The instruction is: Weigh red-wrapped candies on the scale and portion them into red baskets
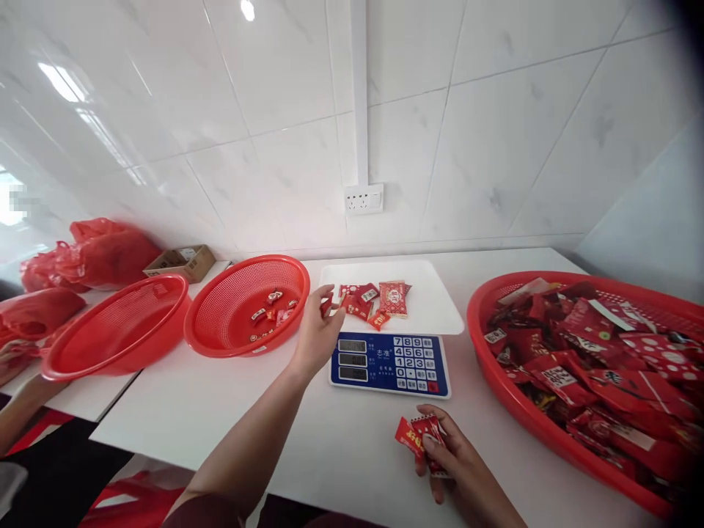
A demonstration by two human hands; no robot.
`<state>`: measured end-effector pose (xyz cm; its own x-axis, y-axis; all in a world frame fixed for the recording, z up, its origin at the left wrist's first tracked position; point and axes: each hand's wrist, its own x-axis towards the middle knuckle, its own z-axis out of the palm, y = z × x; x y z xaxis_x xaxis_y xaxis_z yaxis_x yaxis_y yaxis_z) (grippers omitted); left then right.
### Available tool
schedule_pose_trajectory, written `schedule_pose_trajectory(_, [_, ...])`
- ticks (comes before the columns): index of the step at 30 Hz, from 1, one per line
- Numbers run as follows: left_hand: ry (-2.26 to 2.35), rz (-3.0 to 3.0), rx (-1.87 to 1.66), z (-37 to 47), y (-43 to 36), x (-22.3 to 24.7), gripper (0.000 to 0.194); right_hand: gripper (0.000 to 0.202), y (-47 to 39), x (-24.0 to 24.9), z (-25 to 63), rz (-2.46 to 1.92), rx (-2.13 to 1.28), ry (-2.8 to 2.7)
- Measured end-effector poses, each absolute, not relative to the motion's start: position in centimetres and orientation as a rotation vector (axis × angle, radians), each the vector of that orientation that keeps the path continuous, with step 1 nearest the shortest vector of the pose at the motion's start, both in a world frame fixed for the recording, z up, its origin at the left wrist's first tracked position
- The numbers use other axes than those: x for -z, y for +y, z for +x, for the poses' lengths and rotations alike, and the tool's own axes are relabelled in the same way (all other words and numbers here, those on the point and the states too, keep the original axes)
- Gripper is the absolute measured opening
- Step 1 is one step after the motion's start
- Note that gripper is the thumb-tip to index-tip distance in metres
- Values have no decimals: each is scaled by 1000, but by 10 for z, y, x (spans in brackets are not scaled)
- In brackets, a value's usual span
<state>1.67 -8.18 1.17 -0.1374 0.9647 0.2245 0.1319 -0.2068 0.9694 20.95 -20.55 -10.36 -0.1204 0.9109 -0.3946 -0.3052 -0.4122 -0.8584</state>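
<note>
My left hand [319, 334] is at the left edge of the white scale tray [434, 301], its fingers curled around a small red wrapped candy [326, 305] that is partly hidden. Several red snack packets [392, 298] and a small red-orange candy [379, 320] lie on the tray beside my fingertips. Below it is the scale's blue keypad panel [385, 361]; its displays are too small to read surely. In front of the scale, my right hand [454, 455] is closed on a few red wrapped candies [410, 434], held just above the white table.
A red basket [478, 352] heaped with red packets stands at right. To the left are a red basket [192, 323] with a few candies, another red basket [71, 367], a cardboard box [203, 265] and red plastic bags [115, 257]. Another person's arm [27, 407] shows at far left.
</note>
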Motion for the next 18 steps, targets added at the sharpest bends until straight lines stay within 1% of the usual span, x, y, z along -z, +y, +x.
schedule_pose_trajectory(2, [1223, 1335, -1334, 8, -109, -3, 34, 52, -206, 104, 211, -1216, -1687, -771])
schedule_pose_trajectory(4, [1115, 1224, -1066, 5, -140, 11, 31, 51, -207, 102, 212, -1210, -1693, -776])
schedule_pose_trajectory(6, [1022, 1106, -763, 8, -168, 27, 35, 51, -207, 99, 212, -1199, -1718, -777])
schedule_pose_trajectory(8, [978, 1020, -571, 15, -188, 43, 39, 52, -209, 97, 212, -1180, -1757, -801])
schedule_pose_trajectory(10, [988, 953, -507, 23, -200, 57, 41, 50, -210, 96, 211, -1173, -1788, -868])
schedule_pose_trajectory(13, [1015, 884, -509, 30, -207, 70, 43, 43, -212, 99, 210, -1238, -1742, -1016])
schedule_pose_trajectory(18, [959, 971, -528, 29, -203, 78, 51, 36, -213, 104, 207, -1314, -1619, -1141])
